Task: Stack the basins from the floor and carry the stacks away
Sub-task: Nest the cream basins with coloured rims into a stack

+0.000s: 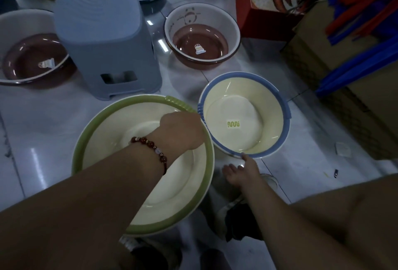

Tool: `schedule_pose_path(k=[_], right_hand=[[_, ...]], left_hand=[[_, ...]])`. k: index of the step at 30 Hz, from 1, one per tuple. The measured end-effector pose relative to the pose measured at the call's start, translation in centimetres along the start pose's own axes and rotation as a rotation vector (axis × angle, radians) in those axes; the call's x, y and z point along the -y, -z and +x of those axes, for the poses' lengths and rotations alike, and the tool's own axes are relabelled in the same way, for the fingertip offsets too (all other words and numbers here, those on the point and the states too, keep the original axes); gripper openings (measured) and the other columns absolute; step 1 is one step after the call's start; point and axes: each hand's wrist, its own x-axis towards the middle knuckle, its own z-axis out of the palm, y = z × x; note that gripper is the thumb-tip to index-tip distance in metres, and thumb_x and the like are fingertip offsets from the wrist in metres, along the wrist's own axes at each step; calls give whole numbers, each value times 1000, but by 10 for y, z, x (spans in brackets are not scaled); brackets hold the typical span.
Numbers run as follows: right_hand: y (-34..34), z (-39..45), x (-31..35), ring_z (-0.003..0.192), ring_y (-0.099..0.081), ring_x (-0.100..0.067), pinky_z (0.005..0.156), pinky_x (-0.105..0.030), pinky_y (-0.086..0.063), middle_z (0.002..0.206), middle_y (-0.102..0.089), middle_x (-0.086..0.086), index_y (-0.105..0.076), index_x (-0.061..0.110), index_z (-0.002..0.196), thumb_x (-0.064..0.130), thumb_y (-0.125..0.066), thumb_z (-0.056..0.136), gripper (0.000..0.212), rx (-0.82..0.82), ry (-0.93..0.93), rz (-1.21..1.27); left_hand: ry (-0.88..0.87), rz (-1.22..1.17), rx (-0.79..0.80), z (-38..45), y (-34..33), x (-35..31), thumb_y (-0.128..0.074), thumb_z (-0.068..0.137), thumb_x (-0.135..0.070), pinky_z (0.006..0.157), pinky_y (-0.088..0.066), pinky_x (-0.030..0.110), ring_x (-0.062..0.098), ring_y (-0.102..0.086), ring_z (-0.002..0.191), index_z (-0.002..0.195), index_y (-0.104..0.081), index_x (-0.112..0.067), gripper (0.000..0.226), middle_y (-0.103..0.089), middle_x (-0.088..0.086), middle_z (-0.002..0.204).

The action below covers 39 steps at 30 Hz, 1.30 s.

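A cream basin with a blue rim (277,119) hangs slightly tilted just above the floor, right of centre. Its left edge overlaps the rim of a larger cream basin with a green rim (206,183) standing on the floor in front of me. My left hand (183,129), with a bead bracelet on the wrist, reaches across the green-rimmed basin and grips the blue-rimmed basin's left edge; its fingers are hidden. My right hand (241,168) pinches the same basin's near rim, thumb on top and fingers underneath.
A grey-blue plastic stool (107,43) stands behind the green-rimmed basin. Brown basins sit at the back centre (233,33) and far left (13,24), with more basins along the top edge. A red box (258,7) and cardboard boxes (344,80) line the right side.
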Motion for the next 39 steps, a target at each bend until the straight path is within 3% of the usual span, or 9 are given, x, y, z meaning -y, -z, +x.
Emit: schedule_pose_path(k=[2, 8, 12, 17, 20, 24, 28, 34, 39], right_hand=[[-4, -3, 13, 123, -51, -35, 101, -45, -45, 139, -47, -13, -38, 9, 142, 35, -61, 91, 61, 10, 17, 124], [-10, -16, 41, 82, -63, -24, 67, -34, -53, 110, -64, -8, -54, 8, 130, 30, -64, 88, 48, 77, 33, 108], [-18, -36, 54, 69, -61, -18, 60, -26, -51, 90, -64, -10, -57, 6, 120, 28, -66, 88, 40, 59, 75, -40], [-27, -62, 70, 63, -61, -17, 47, -21, -49, 87, -65, -12, -58, 4, 108, 22, -60, 90, 26, -20, 84, -164], [-31, -88, 78, 61, -58, -16, 52, -23, -47, 79, -62, -12, -57, 0, 92, 20, -54, 94, 20, -5, 85, -195], [-34, -125, 79, 60, -57, -15, 47, -24, -45, 76, -62, -10, -57, 2, 89, 18, -52, 94, 18, 29, 126, -272], [-26, -165, 80, 59, -56, -15, 45, -20, -45, 77, -64, -11, -56, 3, 95, 16, -53, 91, 15, 78, 212, -379], [-6, -235, 70, 67, -55, -16, 64, -23, -46, 81, -61, -12, -52, 2, 109, 13, -54, 92, 21, 209, 276, -539], [8, -275, 53, 69, -63, -16, 61, -24, -48, 83, -67, -10, -57, 5, 111, 14, -60, 91, 23, 274, 332, -704]], left_hand=[[1, -13, -4, -3, -1, 2, -46, 100, -38, 81, -48, 31, 17, -61, 97, 118, -62, -23, 29, -65, -4, 109], [78, -8, 25, -8, 1, 15, -45, 99, -40, 95, -43, 36, 23, -54, 121, 136, -53, -23, 41, -57, -1, 134], [141, -22, 57, -10, 0, 24, -47, 97, -42, 97, -42, 37, 25, -53, 124, 138, -51, -24, 45, -55, 0, 136], [131, -34, 62, -16, 0, 21, -48, 96, -44, 96, -42, 37, 25, -53, 124, 138, -51, -23, 47, -55, 1, 137], [112, -74, 56, -21, 2, 20, -49, 96, -45, 100, -41, 38, 25, -51, 126, 140, -50, -23, 49, -53, 1, 140], [36, -289, 18, -33, 15, 14, -50, 97, -41, 102, -39, 35, 24, -50, 127, 133, -58, -20, 42, -53, 2, 141], [69, -777, -28, -44, 27, 6, -50, 98, -46, 85, -48, 34, 21, -59, 95, 105, -64, -17, 33, -65, 6, 115], [222, -1160, -44, -56, 35, 6, -45, 91, -69, 93, -44, 42, 31, -52, 122, 145, -42, -15, 76, -53, 9, 137], [316, -1472, -78, -73, 32, 22, -67, 90, -35, 69, -52, 38, 29, -62, 94, 133, -49, -11, 53, -61, 10, 113]])
